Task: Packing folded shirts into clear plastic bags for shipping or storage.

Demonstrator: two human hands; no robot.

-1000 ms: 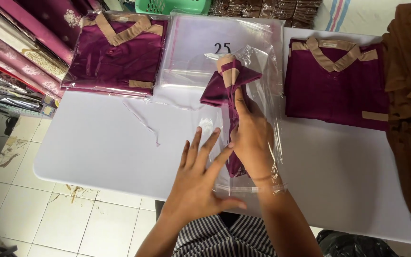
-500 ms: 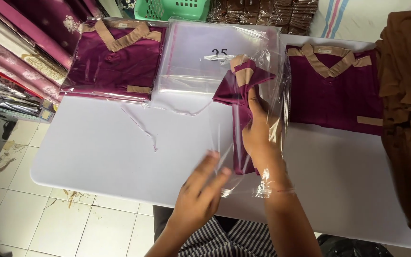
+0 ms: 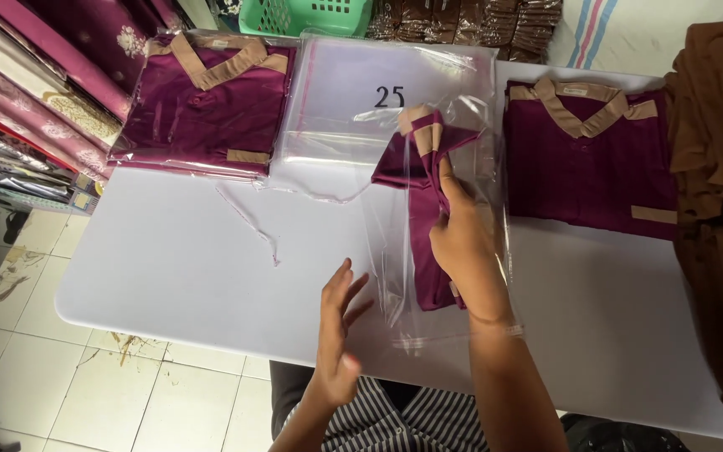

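My right hand (image 3: 460, 243) is inside a clear plastic bag (image 3: 395, 276) and grips a folded maroon shirt with a tan collar (image 3: 422, 167), pushed toward the bag's far end. The bag lies along the white table (image 3: 194, 268) with its open mouth toward me. My left hand (image 3: 338, 331) hovers open by the bag's near left edge, fingers spread, holding nothing.
A stack of clear bags (image 3: 378, 92) lies at the back middle. A bagged maroon shirt (image 3: 202, 100) lies back left, an unbagged one (image 3: 587, 159) right. Brown garments (image 3: 721, 209) pile at the right edge. Fabric bolts (image 3: 35, 92) stand left, a green basket (image 3: 303, 15) behind.
My right hand has pushed the shirt deeper into the bag. My left hand has come off the bag and drawn back toward me, open.
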